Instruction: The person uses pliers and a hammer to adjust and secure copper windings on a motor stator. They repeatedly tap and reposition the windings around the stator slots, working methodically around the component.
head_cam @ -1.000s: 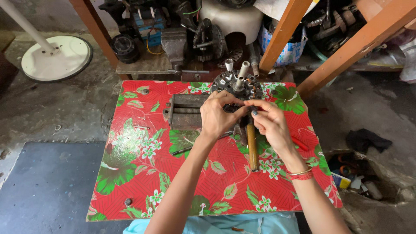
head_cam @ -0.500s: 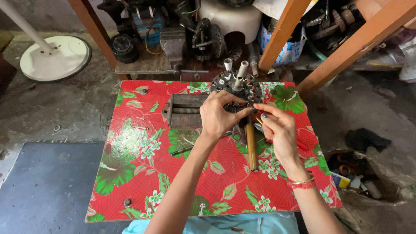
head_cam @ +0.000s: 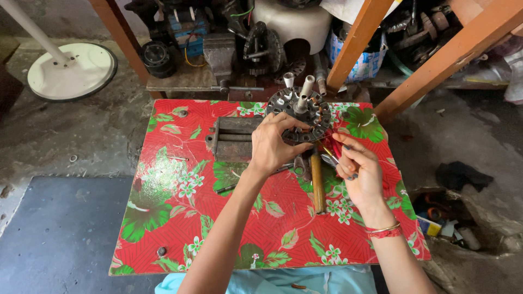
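Since the earlier frame the right hand (head_cam: pixel 360 173) has been drawn back a little from the round metal stator (head_cam: pixel 300 113), toward the near right, while the left hand (head_cam: pixel 275 142) has stayed at the stator's near rim. The stator is seen standing at the far edge of the small table (head_cam: pixel 163 218), which is covered with a red floral cloth, with pale pegs rising from its middle.

The left hand's fingers are curled and closed on the stator's near edge. The right hand's fingers are pinched together on a thin strand or tool that runs toward the stator; what exactly is pinched cannot be told. A wooden-handled tool (head_cam: pixel 316 182) is laid on the cloth between the two hands, its handle pointing toward the person. A grey metal block (head_cam: pixel 233 139) is placed just to the left of the left hand. Beyond the table, dark machine parts (head_cam: pixel 256 49) are piled on a low shelf, and a white round base (head_cam: pixel 71 71) is seen on the floor at far left.
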The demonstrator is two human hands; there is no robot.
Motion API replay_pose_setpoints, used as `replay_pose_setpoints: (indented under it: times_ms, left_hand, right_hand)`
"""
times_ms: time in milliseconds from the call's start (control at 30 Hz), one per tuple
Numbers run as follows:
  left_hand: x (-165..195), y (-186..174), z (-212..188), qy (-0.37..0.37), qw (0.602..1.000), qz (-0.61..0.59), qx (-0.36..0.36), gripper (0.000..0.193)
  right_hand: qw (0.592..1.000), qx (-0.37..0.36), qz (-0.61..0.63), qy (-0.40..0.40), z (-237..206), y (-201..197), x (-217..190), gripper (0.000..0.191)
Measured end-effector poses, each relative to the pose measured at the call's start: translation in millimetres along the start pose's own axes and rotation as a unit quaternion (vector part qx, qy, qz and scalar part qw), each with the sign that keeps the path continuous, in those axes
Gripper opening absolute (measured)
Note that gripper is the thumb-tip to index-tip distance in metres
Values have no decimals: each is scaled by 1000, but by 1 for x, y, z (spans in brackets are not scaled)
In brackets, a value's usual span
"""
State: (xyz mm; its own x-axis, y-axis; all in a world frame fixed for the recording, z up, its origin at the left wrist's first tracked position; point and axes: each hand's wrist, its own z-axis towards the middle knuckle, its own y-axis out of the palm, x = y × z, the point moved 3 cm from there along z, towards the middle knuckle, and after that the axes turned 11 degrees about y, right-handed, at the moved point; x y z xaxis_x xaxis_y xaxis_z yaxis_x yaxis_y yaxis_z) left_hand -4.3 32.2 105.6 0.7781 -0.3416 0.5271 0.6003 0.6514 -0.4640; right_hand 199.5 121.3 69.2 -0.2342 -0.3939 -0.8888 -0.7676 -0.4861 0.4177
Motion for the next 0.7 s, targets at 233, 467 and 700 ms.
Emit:
replay_pose_setpoints:
  times_ms: [233,467,700]
  left_hand:
    - [-1,-2,-1,6,1000,10,-18,44]
    - [0,-2,1,22,1000,8,-8,43]
    - [-1,-1,-1,6,1000,5,-10,39]
  right_hand:
    - [1000,21,-14,7,12,-28,23,33]
    - [996,41,-74,29,26,-67,35,33]
    - [931,92,-351,31,16,-27,19,51]
